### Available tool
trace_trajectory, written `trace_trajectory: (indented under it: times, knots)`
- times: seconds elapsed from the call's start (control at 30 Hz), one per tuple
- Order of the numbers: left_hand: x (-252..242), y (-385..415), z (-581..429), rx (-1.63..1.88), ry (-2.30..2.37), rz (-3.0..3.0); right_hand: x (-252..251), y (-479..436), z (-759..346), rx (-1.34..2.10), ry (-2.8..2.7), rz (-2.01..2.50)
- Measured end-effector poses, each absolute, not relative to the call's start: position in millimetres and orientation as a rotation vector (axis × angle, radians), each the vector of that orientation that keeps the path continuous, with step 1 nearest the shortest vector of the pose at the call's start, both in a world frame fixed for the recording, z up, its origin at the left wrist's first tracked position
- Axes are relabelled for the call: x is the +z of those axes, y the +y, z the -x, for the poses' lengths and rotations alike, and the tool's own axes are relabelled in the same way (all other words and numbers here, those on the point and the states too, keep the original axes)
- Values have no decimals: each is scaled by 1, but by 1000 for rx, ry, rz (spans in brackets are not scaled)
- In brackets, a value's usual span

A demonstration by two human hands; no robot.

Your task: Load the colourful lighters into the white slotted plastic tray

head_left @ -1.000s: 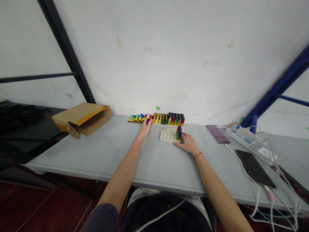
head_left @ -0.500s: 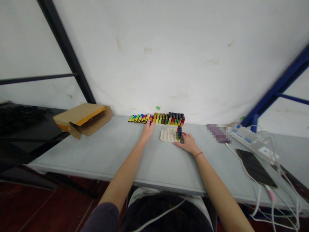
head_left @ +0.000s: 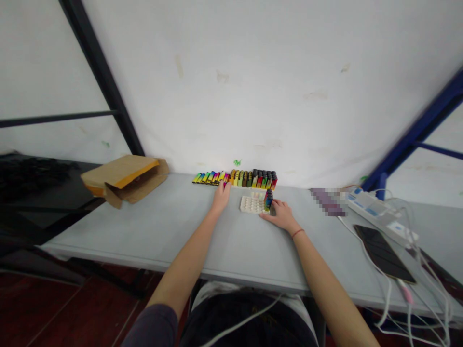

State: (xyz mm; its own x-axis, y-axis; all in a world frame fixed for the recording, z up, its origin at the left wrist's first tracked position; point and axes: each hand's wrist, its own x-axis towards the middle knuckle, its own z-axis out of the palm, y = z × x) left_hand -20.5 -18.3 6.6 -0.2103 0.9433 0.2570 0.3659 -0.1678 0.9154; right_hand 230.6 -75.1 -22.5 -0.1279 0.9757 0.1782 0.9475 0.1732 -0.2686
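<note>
My left hand (head_left: pixel 221 195) is at the right end of a row of lying multicoloured lighters (head_left: pixel 210 177). Its fingers are closed on a small pinkish lighter (head_left: pixel 225 183), mostly hidden by the fingertips. My right hand (head_left: pixel 282 215) holds the right end of a white tray (head_left: pixel 249 205) with rows of holes, the thumb along its front edge and the fingers at its side. A column of upright dark-topped lighters (head_left: pixel 268 198) stands in the tray's right end, beside those fingers. The holes further left show no lighters.
Behind the tray stand blocks of upright lighters, yellow-topped (head_left: pixel 240 178) and black-topped (head_left: pixel 264 179), against the wall. An open cardboard box (head_left: pixel 125 178) lies at the left. On the right are a phone (head_left: pixel 383 251), a power strip (head_left: pixel 379 214), cables and a blurred-out item (head_left: pixel 328 202).
My left hand has drawn back slightly toward me from the lying lighters. My right hand stays at the tray's right end.
</note>
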Motion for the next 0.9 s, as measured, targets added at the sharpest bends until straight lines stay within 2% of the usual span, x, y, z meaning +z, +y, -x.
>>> trace_trajectory:
  times: [0.17, 0.7, 0.9]
  knots:
    - [6, -17, 19, 1524, 1545, -1475, -23, -76, -231, 127, -2150, 1833]
    - [3, -19, -10, 1552, 1424, -1526, -25, -75, -230, 116, -2142, 1816]
    - [0, -30, -23, 1293, 1199, -1643, -22, -76, -229, 115, -2146, 1814]
